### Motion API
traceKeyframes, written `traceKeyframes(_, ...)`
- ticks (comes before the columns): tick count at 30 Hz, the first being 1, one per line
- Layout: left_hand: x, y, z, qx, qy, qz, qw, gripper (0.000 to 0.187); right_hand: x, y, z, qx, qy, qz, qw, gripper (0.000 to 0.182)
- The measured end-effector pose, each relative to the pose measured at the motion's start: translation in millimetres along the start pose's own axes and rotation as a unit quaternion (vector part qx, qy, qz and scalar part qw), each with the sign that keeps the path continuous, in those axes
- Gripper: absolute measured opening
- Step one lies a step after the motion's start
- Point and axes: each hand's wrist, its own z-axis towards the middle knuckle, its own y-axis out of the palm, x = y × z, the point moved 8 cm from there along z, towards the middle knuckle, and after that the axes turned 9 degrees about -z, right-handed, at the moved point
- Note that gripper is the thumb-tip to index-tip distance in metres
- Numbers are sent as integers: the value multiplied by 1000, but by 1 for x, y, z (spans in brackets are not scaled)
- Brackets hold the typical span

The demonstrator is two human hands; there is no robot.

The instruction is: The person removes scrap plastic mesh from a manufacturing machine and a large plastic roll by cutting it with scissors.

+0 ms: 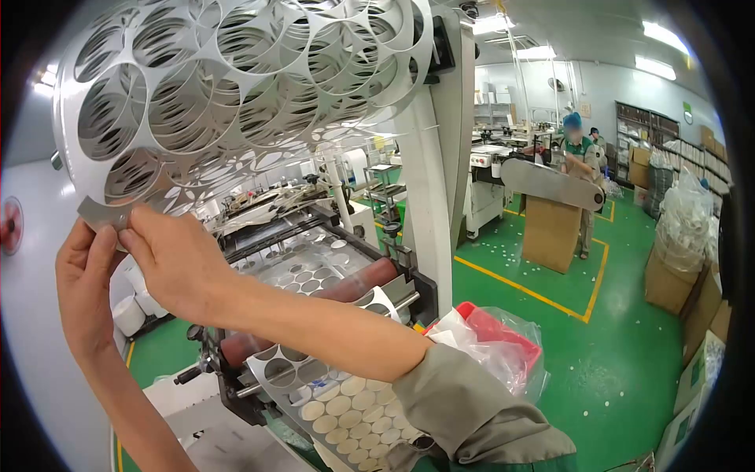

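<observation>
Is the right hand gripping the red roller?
No, the right hand and the left hand both pinch the lower left edge of the perforated sheet, not the red roller.

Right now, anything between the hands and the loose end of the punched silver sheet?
Nothing visible. The left hand and right hand both pinch the loose end directly. The red roller lies lower down, not between them.

Grey-green rolled-up sleeve [480, 401], darker green cloth [539, 466] below, bare forearms
</observation>
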Motion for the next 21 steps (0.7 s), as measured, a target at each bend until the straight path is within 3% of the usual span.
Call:
traceKeyframes(2,11,0,-3,24,61,116,991,25,3,2,-2,-20,13,-69,997,18)
traceKeyframes(6,18,2,-9,74,118,174,975,14,3,6,-10,-50,-12,-216,975,15)
traceKeyframes(8,19,4,-10,95,124,231,960,15,-7,1,-22,-72,-19,-248,966,25)
traceKeyframes(9,22,2,-11,113,129,278,945,18,-15,-4,-27,-54,-53,-253,964,29)
traceKeyframes(10,19,1,-9,121,121,243,955,23,-20,-11,-32,-38,-88,-256,962,33)
traceKeyframes(12,-4,-15,-1,128,62,158,977,25,-41,-30,-30,15,-221,-260,940,30)
traceKeyframes(13,-8,-15,0,141,66,113,981,25,-49,-44,-21,20,-240,-251,937,24)
traceKeyframes(17,-28,-20,11,157,67,52,984,27,-99,-93,34,162,-415,-360,820,14)
traceKeyframes(21,-30,-20,13,188,126,62,972,25,-113,-96,121,171,-272,-490,810,41)
